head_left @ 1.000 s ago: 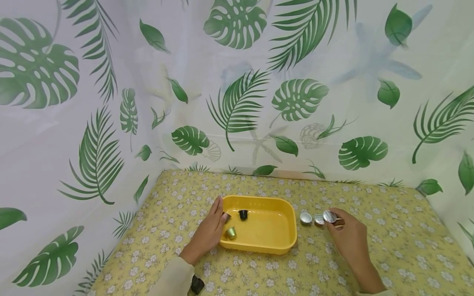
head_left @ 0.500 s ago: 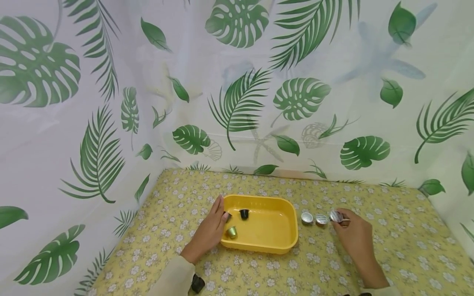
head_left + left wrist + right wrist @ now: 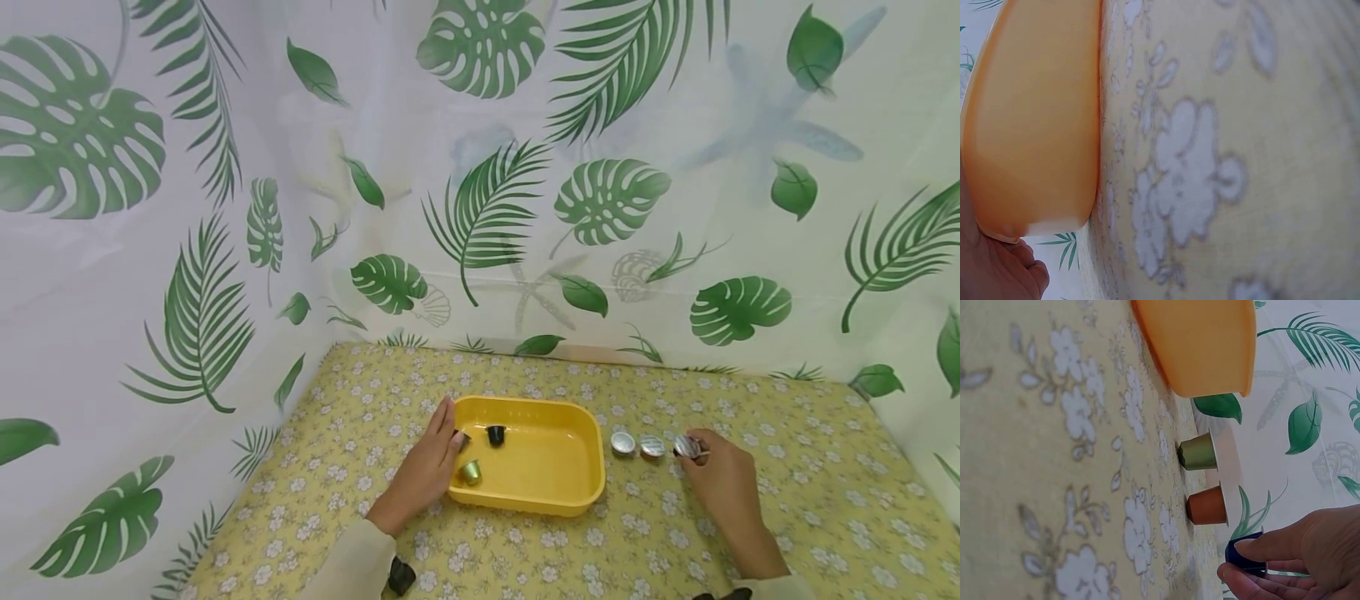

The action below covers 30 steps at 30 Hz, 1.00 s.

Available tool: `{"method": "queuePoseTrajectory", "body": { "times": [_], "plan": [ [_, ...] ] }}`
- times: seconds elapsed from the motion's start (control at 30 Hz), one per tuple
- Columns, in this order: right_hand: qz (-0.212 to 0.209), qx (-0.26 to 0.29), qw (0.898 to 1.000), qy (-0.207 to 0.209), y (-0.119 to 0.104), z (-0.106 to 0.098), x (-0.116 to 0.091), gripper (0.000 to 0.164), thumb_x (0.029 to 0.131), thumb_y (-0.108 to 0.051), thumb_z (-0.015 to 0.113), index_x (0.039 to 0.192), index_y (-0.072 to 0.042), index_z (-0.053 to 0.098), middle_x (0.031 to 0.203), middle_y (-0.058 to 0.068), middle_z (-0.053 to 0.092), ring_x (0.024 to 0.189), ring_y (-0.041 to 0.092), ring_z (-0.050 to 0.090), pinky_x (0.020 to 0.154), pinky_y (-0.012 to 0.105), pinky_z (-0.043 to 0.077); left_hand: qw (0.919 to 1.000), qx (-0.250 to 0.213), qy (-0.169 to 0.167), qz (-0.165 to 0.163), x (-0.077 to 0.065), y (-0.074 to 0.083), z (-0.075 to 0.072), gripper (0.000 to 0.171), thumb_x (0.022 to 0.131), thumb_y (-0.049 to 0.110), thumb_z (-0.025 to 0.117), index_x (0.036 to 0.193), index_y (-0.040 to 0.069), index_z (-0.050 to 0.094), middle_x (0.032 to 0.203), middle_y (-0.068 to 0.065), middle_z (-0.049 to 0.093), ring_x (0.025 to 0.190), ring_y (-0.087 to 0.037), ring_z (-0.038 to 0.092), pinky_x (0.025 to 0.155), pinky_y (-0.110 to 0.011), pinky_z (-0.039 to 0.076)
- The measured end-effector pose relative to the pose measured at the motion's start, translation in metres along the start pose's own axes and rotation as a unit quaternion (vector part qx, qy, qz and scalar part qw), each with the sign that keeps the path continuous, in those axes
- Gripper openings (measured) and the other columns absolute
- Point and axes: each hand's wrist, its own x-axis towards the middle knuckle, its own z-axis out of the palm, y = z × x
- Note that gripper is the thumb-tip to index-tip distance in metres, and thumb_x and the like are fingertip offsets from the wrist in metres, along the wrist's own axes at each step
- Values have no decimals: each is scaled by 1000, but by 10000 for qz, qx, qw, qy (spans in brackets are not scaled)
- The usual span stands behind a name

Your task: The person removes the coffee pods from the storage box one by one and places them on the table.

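In the head view, my left hand [image 3: 422, 471] holds the left end of a yellow plastic tray [image 3: 540, 471], thumb over the rim. Inside lie a black coffee capsule [image 3: 496, 435], a green-gold capsule [image 3: 470, 472] and a dark one [image 3: 464, 441] partly hidden by that thumb. My right hand [image 3: 726, 479] pinches a dark blue capsule [image 3: 1241, 553] between thumb and fingers, foil lid up, at or just above the cloth. Left of it, a copper capsule [image 3: 1207, 506] and a green capsule [image 3: 1197, 453] stand lid up in a row beside the tray.
A yellow floral cloth [image 3: 540, 554] covers the table. White sheeting with leaf prints [image 3: 480, 192] hangs behind and to the left. A black object [image 3: 401, 575] shows beside the left sleeve.
My right hand has moved right and lowered the dark blue capsule from over the copper one to the right end of the row. The left hand stays on the tray.
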Motion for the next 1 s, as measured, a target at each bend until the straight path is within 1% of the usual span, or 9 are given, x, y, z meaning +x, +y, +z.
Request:
{"method": "queuePoseTrajectory", "body": {
  "times": [0.13, 0.23, 0.43, 0.5, 0.57, 0.8, 1.0],
  "plan": [
    [85, 12, 9999, -129, 5, 4, 1, 40, 82, 5, 78, 117, 17, 64, 89, 33, 70, 71, 38, 71, 49, 40, 55, 10000, -6, 5, 28, 0, -1, 0, 60, 114, 35, 30, 162, 11, 3, 170, -3, -4, 154, -24, 14, 121, -46, 26],
    [129, 2, 9997, -206, 8, 6, 1, 38, 83, 5, 78, 116, 16, 65, 91, 33, 69, 72, 39, 71, 52, 43, 56, 10000, -37, -18, 27, 0, -1, 0, 60, 114, 36, 29, 162, 12, 3, 169, 0, -6, 154, -23, 13, 121, -46, 25],
    [85, -49, 9997, -243, 12, 11, 1, 33, 83, 7, 77, 113, 15, 66, 93, 34, 69, 72, 40, 70, 56, 48, 57, 10000, -76, -33, 9, 0, -2, -1, 60, 114, 34, 30, 163, 12, 3, 169, 1, -7, 154, -23, 12, 121, -46, 25],
    [110, -66, 9994, -318, 12, 12, 1, 32, 85, 6, 76, 114, 15, 66, 94, 35, 68, 73, 40, 70, 56, 49, 57, 10000, -61, -35, -8, 0, -2, 0, 60, 114, 34, 30, 163, 12, 3, 169, 1, -7, 154, -23, 12, 121, -46, 25],
    [145, -82, 9991, -391, 13, 12, 2, 32, 86, 5, 75, 115, 15, 66, 96, 35, 68, 74, 40, 70, 57, 49, 57, 10000, -57, -41, -21, 0, -2, 0, 60, 114, 34, 30, 163, 12, 3, 169, 1, -7, 154, -22, 11, 121, -46, 25],
    [100, -93, 9988, -473, 12, 13, 5, 33, 85, 7, 73, 116, 15, 66, 97, 35, 68, 74, 39, 69, 58, 49, 56, 10000, -42, -10, -21, 0, -2, 0, 61, 114, 35, 29, 163, 6, 8, 169, 0, -6, 154, -23, 12, 121, -45, 25],
    [135, -104, 9983, -562, 13, 14, 7, 36, 86, 6, 72, 119, 16, 64, 98, 35, 68, 74, 38, 69, 57, 47, 56, 10000, -74, -8, 16, 0, -1, -1, 60, 114, 34, 30, 163, 11, 4, 169, 0, -7, 154, -23, 11, 121, -46, 25]
  ]
}}
